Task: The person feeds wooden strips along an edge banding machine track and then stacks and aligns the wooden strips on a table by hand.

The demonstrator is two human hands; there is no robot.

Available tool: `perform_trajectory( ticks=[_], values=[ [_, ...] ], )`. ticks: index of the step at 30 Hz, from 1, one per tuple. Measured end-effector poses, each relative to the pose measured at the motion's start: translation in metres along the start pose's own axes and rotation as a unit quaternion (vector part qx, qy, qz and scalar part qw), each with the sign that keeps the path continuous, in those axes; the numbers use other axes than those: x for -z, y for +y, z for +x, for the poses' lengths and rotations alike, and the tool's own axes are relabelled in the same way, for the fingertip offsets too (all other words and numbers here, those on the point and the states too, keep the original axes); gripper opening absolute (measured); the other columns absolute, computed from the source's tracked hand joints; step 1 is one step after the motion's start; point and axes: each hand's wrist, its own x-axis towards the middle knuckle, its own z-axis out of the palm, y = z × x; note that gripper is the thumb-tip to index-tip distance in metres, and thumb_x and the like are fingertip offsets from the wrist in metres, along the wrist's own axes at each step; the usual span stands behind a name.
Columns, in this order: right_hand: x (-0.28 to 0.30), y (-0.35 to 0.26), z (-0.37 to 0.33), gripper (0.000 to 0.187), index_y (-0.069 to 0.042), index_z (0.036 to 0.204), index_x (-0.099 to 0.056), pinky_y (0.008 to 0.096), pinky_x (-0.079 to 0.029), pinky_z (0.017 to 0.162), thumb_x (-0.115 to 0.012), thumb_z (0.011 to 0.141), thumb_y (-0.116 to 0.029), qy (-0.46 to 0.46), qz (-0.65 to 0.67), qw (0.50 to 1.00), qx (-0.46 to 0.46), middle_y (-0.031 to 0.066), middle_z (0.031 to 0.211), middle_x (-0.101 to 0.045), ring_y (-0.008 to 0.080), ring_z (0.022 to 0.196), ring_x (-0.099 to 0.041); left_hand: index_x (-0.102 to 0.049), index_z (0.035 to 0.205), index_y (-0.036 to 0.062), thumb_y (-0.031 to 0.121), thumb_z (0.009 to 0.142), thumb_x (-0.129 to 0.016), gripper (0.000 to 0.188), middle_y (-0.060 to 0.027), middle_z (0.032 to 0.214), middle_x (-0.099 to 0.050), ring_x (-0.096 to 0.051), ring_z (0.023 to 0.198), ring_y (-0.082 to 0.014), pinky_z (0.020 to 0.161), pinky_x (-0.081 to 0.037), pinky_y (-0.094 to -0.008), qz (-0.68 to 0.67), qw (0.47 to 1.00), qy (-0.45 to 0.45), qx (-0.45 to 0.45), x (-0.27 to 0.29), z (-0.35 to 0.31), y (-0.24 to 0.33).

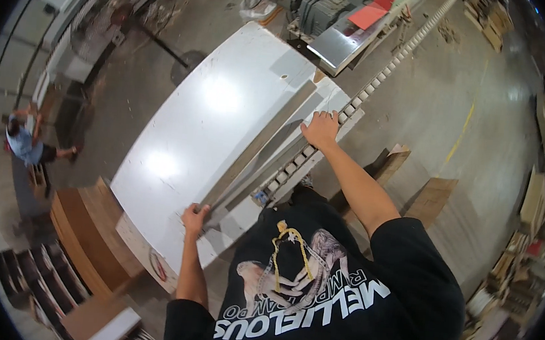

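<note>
A long narrow board [266,136] with a grey-brown face lies slantwise along a large white tabletop [179,123]. My left hand [195,219] is closed on the board's near end, thumb and fingers at its edge. Farther off to the right, my right hand [321,130] lies palm down on the white and grey surface beside a track of pale rollers [296,163]. Its fingers are spread and reach forward; their tips are partly hard to see. The track runs along the right side of the tabletop, close to my body.
A motor [322,12] and a shiny metal plate [340,45] stand beyond the tabletop. Stacked brown boards [89,232] sit at the left. Another person [27,142] is at the far left. Brown panels [430,200] are on the right, and piled material [508,288] lines the right side.
</note>
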Motion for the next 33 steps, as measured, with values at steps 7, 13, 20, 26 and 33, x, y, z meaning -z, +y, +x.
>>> perform_trajectory(
  ticks=[7,13,20,26,33],
  values=[
    [-0.002,0.002,0.014,0.076,0.003,0.131,-0.063,0.0527,-0.022,0.125,-0.062,0.092,-0.062,-0.082,-0.039,0.996,-0.017,0.0225,0.126,-0.071,0.0344,0.125,-0.065,-0.078,0.107,0.0096,0.052,0.092,-0.074,0.045,-0.0123,0.102,-0.074,-0.066,0.101,-0.0341,0.103,-0.041,-0.0509,-0.035,0.999,-0.017,0.023,-0.011,-0.035,-0.046],
    [-0.012,0.010,0.016,0.080,0.004,0.132,-0.063,0.0535,-0.022,0.125,-0.060,0.090,-0.064,-0.112,-0.074,0.991,-0.017,0.0230,0.128,-0.071,0.0359,0.124,-0.065,-0.074,0.119,0.0138,0.036,0.088,-0.079,0.038,-0.0091,0.112,-0.069,-0.061,0.113,-0.0324,0.108,-0.036,-0.0509,0.026,0.998,-0.013,-0.064,0.004,-0.065,-0.015],
    [-0.013,0.010,0.021,0.075,-0.002,0.131,-0.068,0.0556,-0.023,0.123,-0.061,0.087,-0.063,-0.100,-0.082,0.992,-0.001,0.0208,0.124,-0.074,0.0360,0.120,-0.068,-0.075,0.118,0.0125,0.021,0.075,-0.088,0.045,-0.0092,0.114,-0.069,-0.062,0.111,-0.0335,0.104,-0.040,-0.0494,0.022,0.997,0.056,-0.047,-0.002,-0.077,-0.032],
    [-0.010,0.015,0.016,0.059,-0.011,0.122,-0.076,0.0547,-0.021,0.122,-0.060,0.087,-0.056,-0.113,-0.050,0.992,0.008,0.0154,0.117,-0.077,0.0318,0.119,-0.067,-0.074,0.121,0.0119,0.028,0.072,-0.092,0.055,-0.0108,0.122,-0.068,-0.063,0.114,-0.0344,0.108,-0.042,-0.0487,0.088,0.991,0.092,0.050,0.006,-0.089,-0.052],
    [-0.010,0.013,0.020,0.054,-0.021,0.125,-0.078,0.0553,-0.019,0.124,-0.065,0.086,-0.054,-0.144,-0.039,0.989,0.008,0.0115,0.121,-0.077,0.0291,0.119,-0.068,-0.053,0.149,-0.0055,0.031,0.089,-0.086,0.077,-0.0225,0.149,-0.059,-0.059,0.133,-0.0325,0.112,-0.046,-0.0429,-0.195,0.946,0.061,0.252,0.017,-0.117,-0.161]
  ],
)
